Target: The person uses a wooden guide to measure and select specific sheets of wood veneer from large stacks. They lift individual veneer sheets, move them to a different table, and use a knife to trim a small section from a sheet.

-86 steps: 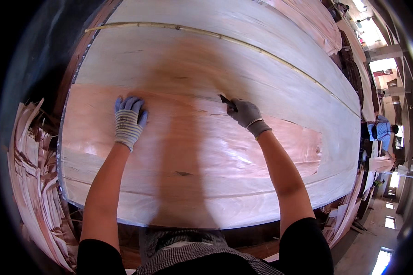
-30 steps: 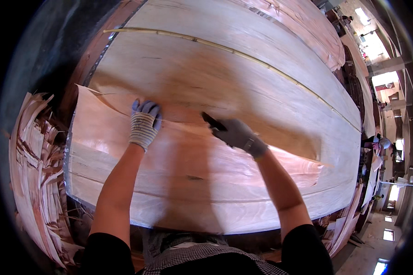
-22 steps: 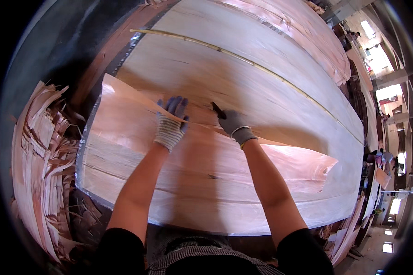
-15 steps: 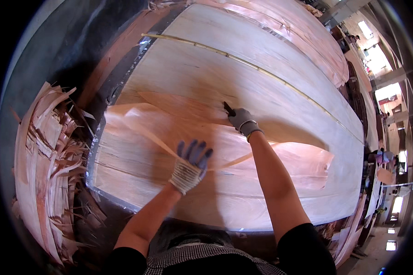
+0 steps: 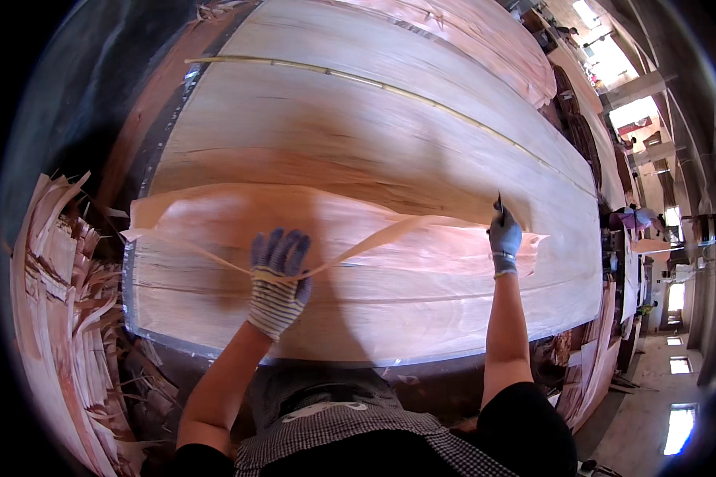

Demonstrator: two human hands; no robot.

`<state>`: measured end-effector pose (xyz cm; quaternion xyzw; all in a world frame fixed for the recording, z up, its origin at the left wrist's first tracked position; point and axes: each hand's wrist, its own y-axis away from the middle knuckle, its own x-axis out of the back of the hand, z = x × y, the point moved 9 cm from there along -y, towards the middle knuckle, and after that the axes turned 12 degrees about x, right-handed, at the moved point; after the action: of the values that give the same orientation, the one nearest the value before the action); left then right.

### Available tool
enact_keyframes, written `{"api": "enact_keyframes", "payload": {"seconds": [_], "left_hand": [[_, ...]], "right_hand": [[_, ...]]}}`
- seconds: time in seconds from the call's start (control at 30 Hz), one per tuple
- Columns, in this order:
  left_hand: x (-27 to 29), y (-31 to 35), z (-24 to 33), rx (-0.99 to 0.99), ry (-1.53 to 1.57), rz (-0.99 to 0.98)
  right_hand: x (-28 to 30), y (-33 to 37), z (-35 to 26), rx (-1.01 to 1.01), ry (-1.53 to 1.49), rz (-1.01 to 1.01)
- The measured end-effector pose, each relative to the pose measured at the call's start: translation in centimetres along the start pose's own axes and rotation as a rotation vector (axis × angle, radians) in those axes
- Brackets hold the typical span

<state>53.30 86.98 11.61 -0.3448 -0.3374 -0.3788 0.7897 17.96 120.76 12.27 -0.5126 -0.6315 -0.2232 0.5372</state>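
My left hand point(image 5: 278, 274), in a striped work glove, lies over the near part of the pale wood veneer sheets point(image 5: 422, 330), its fingers stretched out. A thin veneer strip point(image 5: 366, 245) loops across this hand; whether the thumb pinches it is hidden. In my right hand point(image 5: 504, 238), also gloved, is a slim dark knife point(image 5: 499, 205), with its tip pointing away from me. That hand rests at the right end of a loose pinkish veneer piece point(image 5: 429, 246). The loose piece stretches from the left edge of the stack and lifts up along its far edge.
A thin bamboo stick point(image 5: 382, 84) lies across the far part of the stack. Torn veneer scraps point(image 5: 64, 318) are heaped on the left. More pink sheets point(image 5: 485, 48) lie beyond. At far right, another person point(image 5: 640, 219) is among benches.
My right hand has moved right with the knife, along the loose veneer. My left hand has shifted slightly in the view, and the strip now loops over it. The view has shifted too.
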Motion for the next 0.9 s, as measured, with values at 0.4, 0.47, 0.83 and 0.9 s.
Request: {"api": "enact_keyframes", "payload": {"seconds": [0.4,0.47,0.83,0.9], "left_hand": [[-0.3,-1.1,2.7,-0.028,-0.253,0.114],[-1.8,-3.2,2.2,0.027,-0.331,0.03],[2.5,-6.4,-0.2,0.187,-0.049,-0.583],[6.9,-7.4,-2.4,0.271,0.162,-0.525]], "right_hand": [[-2.3,3.9,4.6,0.363,0.074,-0.141],[1.8,6.8,3.3,0.347,0.06,-0.065],[16.3,5.4,2.6,0.235,-0.205,-0.025],[14.6,2.9,-1.5,0.218,-0.319,-0.129]]}}
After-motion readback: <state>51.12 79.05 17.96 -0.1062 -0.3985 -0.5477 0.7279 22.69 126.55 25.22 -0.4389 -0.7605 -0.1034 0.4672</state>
